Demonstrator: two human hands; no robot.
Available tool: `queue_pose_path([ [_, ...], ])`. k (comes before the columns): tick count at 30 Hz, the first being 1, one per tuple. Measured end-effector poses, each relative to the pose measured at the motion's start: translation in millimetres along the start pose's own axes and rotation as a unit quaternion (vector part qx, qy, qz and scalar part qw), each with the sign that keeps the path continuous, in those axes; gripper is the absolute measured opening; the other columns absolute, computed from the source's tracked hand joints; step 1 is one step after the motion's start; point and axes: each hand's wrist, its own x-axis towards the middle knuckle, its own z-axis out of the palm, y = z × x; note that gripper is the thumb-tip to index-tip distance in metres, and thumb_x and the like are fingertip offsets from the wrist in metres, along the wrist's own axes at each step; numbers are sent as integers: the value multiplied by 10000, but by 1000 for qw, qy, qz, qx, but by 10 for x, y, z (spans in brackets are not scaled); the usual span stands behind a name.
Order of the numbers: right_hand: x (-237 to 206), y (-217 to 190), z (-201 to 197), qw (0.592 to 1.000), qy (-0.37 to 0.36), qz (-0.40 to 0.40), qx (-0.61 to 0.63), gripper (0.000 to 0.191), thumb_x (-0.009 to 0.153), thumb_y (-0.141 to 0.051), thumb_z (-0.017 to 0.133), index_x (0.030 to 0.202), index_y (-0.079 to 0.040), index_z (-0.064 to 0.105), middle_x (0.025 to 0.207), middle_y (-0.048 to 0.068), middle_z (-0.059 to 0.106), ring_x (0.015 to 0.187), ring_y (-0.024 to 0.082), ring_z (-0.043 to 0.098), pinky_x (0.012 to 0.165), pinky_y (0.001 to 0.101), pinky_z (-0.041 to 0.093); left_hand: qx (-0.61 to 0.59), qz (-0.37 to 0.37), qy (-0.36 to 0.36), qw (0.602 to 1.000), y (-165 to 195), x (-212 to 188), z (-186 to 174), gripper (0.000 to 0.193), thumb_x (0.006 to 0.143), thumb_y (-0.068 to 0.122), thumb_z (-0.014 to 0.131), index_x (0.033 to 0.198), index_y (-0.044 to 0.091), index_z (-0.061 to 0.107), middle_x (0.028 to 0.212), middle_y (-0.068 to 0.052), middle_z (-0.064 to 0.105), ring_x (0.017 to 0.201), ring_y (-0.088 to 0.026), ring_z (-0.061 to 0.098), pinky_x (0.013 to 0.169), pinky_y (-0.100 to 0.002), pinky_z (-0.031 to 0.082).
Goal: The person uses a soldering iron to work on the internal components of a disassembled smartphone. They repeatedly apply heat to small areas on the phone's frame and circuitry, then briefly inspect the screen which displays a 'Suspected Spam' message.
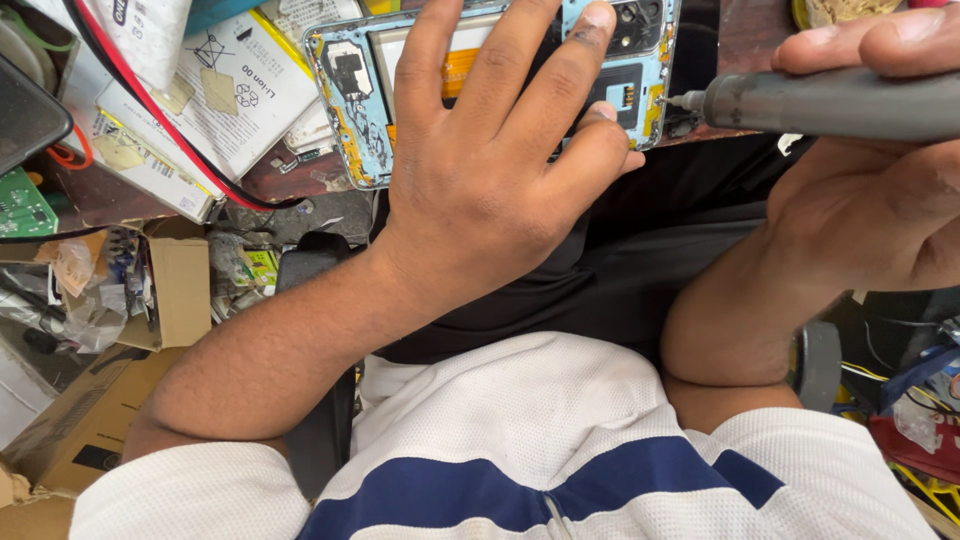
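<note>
Left hand (pixel 490 170) lies flat, fingers spread wide, pressing an opened phone (pixel 350 95) against the bench edge at 12 o'clock; it grips nothing. The phone's back is off, showing a light-blue frame and an orange flex strip. Right hand (pixel 880 190), at 2 o'clock, is closed around a grey driver (pixel 830 103) held level, its tip just beside the phone's right edge. White battery packs (pixel 230 90) and a red cable (pixel 150 110) sit at 10 o'clock.
</note>
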Motion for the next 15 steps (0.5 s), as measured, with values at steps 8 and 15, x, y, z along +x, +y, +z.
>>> queue_pose_path([
  [8,-15,-37,-20,1000,-18,-3,-15,563,1130,-413,350,1197,113,538,1202,249,615,838,476,718,696,486,676,-4,3,-1,1000,7,-22,23,243,1008,237,732,946,40,605,1369,-204,610,1393,-378,521,1171,-644,300],
  [15,109,-50,-9,994,-75,-79,-28,413,1134,-361,352,1115,20,509,1161,297,606,873,485,721,676,495,680,0,2,0,1000,13,-24,30,249,1017,247,722,946,39,604,1356,-198,617,1391,-378,523,1169,-646,300],
])
